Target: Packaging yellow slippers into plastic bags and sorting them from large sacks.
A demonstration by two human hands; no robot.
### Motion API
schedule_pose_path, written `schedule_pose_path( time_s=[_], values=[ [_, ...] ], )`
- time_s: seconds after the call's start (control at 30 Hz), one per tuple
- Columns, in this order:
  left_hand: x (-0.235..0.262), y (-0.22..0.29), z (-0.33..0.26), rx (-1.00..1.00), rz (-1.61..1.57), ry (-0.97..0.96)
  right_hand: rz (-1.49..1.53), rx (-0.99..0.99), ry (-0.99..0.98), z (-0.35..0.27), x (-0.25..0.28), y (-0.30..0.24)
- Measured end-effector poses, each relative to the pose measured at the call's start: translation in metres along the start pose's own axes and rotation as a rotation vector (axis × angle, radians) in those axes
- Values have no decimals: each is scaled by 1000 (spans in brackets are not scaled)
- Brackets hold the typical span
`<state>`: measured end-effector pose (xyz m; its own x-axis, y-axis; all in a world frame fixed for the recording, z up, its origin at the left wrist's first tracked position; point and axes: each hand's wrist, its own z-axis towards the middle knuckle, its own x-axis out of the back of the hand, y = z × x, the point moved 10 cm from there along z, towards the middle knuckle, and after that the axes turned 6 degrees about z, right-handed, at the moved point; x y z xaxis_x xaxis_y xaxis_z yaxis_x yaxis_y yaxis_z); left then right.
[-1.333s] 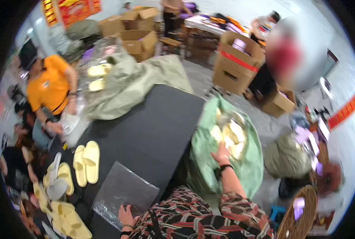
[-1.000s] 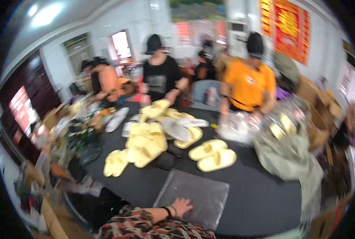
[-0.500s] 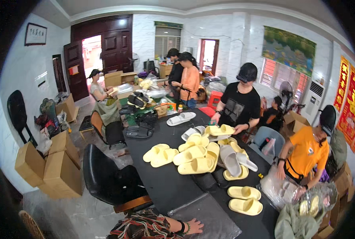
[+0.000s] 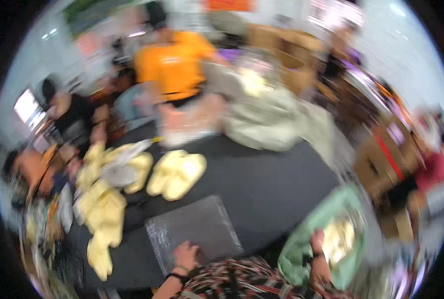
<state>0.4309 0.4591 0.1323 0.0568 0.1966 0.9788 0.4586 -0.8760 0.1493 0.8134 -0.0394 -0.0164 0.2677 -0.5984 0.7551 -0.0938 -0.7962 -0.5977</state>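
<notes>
Pale yellow slippers (image 4: 177, 174), black table (image 4: 271, 184), green sack (image 4: 301, 239)

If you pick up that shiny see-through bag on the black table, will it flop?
Probably floppy: the clear plastic bag lies thin and flat under the left hand. It likely weighs little, since it looks empty. Its glossy surface may slide on the smooth table.
</notes>
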Motion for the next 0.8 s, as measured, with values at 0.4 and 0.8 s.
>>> schedule_pose_path(
  time_s=[0.4, 0.8],
  values=[
    [-94, -7, 28, 152, -104, -276, -95, -918, 158, -140, 77, 250],
    [-73, -11, 20, 238, 2, -324, -244, -468, 14, -63, 54, 84]
  ],
)
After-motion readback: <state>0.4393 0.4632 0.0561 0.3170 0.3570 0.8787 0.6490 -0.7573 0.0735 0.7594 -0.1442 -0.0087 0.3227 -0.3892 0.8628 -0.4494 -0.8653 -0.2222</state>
